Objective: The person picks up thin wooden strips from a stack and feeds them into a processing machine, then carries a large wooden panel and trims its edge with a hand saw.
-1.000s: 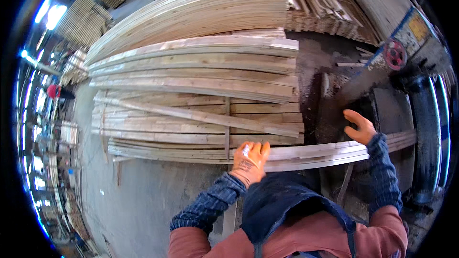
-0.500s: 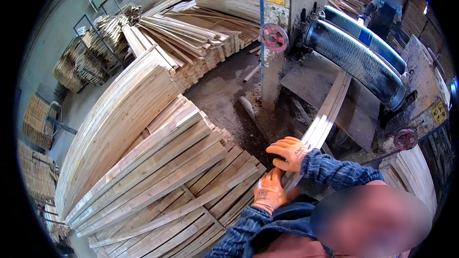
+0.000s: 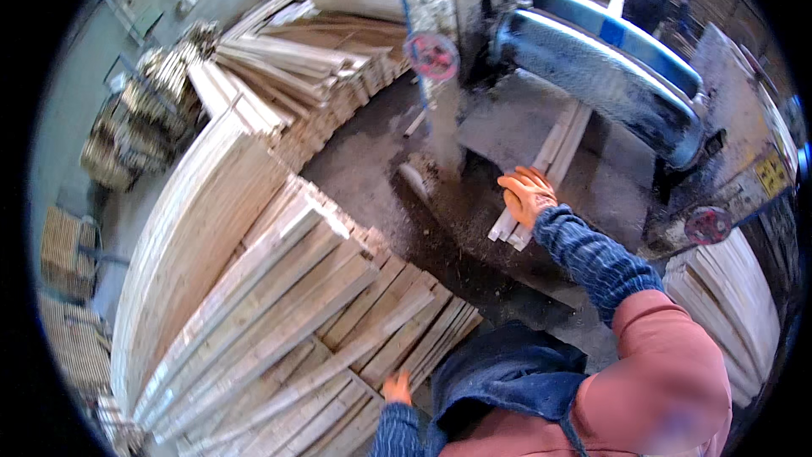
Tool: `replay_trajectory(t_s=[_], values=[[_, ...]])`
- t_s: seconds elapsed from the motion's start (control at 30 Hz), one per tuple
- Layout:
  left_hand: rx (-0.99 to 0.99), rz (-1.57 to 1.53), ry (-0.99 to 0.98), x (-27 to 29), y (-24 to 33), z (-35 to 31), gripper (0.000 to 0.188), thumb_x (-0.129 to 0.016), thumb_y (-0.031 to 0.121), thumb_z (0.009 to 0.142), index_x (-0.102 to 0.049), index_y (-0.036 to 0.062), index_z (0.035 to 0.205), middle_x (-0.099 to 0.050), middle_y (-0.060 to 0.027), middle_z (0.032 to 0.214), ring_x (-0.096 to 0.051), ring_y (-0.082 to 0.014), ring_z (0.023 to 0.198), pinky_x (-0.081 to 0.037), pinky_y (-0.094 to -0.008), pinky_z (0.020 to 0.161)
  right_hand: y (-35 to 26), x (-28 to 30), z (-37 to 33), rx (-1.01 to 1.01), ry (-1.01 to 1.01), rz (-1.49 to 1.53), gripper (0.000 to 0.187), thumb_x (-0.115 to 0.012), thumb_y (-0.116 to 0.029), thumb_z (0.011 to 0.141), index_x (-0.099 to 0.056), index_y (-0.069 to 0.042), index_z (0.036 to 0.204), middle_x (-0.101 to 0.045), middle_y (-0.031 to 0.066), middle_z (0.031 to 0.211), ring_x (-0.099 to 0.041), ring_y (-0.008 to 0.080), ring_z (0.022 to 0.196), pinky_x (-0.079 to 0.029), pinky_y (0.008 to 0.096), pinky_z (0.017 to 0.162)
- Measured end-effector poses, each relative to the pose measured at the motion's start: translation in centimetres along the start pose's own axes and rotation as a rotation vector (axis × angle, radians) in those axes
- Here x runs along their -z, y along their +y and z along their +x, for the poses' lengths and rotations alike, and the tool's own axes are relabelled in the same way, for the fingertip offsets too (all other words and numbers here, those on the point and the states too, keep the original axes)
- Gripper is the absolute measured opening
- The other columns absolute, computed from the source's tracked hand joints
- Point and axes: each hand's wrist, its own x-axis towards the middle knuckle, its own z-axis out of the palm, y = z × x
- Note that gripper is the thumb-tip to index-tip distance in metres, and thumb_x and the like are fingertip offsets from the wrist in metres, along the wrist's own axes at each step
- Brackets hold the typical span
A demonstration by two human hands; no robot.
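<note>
Our right hand (image 3: 528, 195) arches over boards (image 3: 568, 137) running ahead to a roller (image 3: 596, 76); our left hand (image 3: 397, 388) is at the lumber pile (image 3: 309, 334). Whether either grips, we cannot tell. Boards look stiff, fairly light, best held near the ends.

Through the head camera I see my right hand (image 3: 529, 197) and left hand (image 3: 397, 388) in orange gloves (image 3: 534, 205), crinkled dark-blue sleeve covers (image 3: 594, 259), a dusty-pink top (image 3: 655, 338), and a navy apron (image 3: 512, 368) with a thin dark strap (image 3: 575, 437).
</note>
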Motion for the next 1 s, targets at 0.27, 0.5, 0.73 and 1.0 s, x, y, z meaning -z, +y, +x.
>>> replay_trajectory(t_s=[0.27, 0.5, 0.73, 1.0], values=[[0.2, 0.099, -0.018, 1.7, -4.2, 2.0, 0.05, -0.073, 0.036, 0.087, -0.067, -0.0018, 0.119, -0.072, -0.0218, 0.109, -0.069, -0.0341, 0.097, -0.054, -0.0457, 0.086, -0.7, 1.4, -9.5, -0.092, 0.169, 0.03, 0.061, -0.062, -0.038, 0.094, -0.047, -0.008, 0.145, -0.049, 0.0195, 0.15, -0.04, 0.0427, 0.142, -0.032, 0.0507, 0.12], [0.108, 0.619, -0.179, 6.5, -3.1, 6.2, 0.047, -0.073, 0.037, 0.086, -0.069, 0.0033, 0.118, -0.073, -0.0205, 0.105, -0.069, -0.0365, 0.092, -0.055, -0.0485, 0.083, 3.3, -6.4, -41.2, -1.085, -0.738, 0.166, 0.085, -0.057, -0.063, 0.09, -0.042, -0.009, 0.155, -0.033, 0.0206, 0.163, -0.029, 0.0376, 0.151, -0.023, 0.045, 0.125], [-0.398, 1.818, -0.472, 13.3, -1.2, 10.8, 0.044, -0.074, 0.039, 0.084, -0.071, 0.0084, 0.116, -0.074, -0.0192, 0.102, -0.069, -0.039, 0.088, -0.055, -0.0513, 0.079, -1.6, 2.1, -65.6, -1.815, -0.402, 0.186, 0.071, -0.071, -0.05, 0.076, -0.067, -0.008, 0.133, -0.062, 0.0192, 0.141, -0.056, 0.0344, 0.133, -0.041, 0.0408, 0.115], [-0.992, 1.816, -0.831, -9.1, 5.0, 12.8, 0.057, -0.082, 0.031, 0.074, -0.066, 0.0106, 0.125, -0.071, -0.017, 0.099, -0.066, -0.0376, 0.092, -0.054, -0.0488, 0.088, -5.7, 9.4, -72.5, -1.803, 0.162, 0.356, 0.075, -0.067, -0.052, 0.081, -0.06, -0.007, 0.14, -0.063, 0.0192, 0.139, -0.058, 0.0347, 0.131, -0.045, 0.0419, 0.111]])
